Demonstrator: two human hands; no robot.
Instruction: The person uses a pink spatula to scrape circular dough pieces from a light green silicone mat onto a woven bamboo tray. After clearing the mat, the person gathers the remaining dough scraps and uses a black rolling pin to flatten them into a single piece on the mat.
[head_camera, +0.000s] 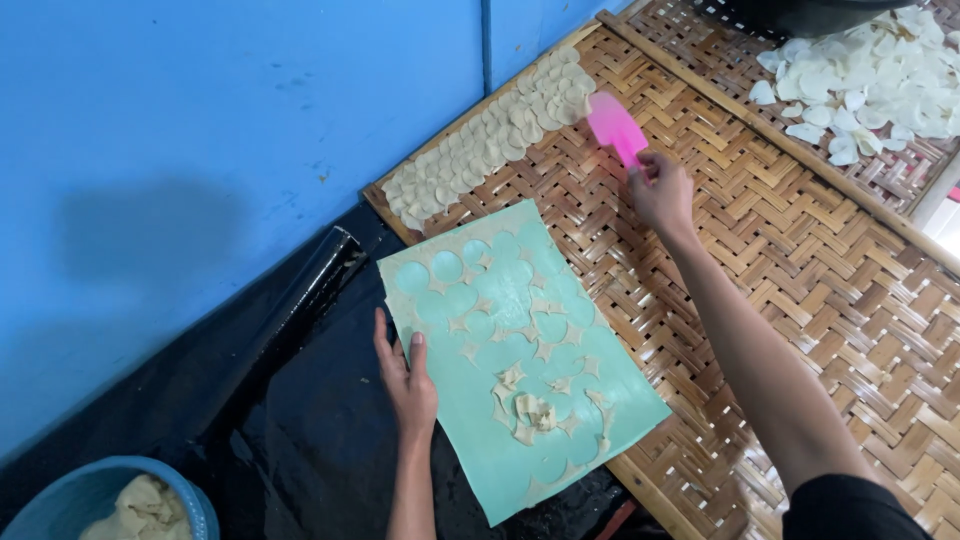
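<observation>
Hands: left hand (408, 385) lies flat, fingers together, on the left edge of the green sheet; right hand (660, 190) is closed around the handle of a pink spatula.
Pink spatula (615, 125): held out over the woven tray, its blade just beside the rows of cut rounds.
Green sheet (520, 350): a mint-green mat lying half on the woven tray and half on the black plastic, tilted across the tray's edge.
Dough scraps (533, 412): thin beige leftovers in star-like shapes scattered over the sheet, with a small clump gathered near its lower middle; round bare patches show between them.
Cut rounds (500, 140): pale beige discs overlapping in rows along the tray's far edge, next to the blue wall (220, 150).
Woven tray (800, 290): brown bamboo weave with a wooden rim.
Second tray (720, 60): same weave, at upper right, bearing a heap of white chips (870, 75).
Black plastic (310, 430): glossy cover under the sheet's left part.
Blue basin (60, 500): lower left corner, holding a lump of beige dough (140, 510).
</observation>
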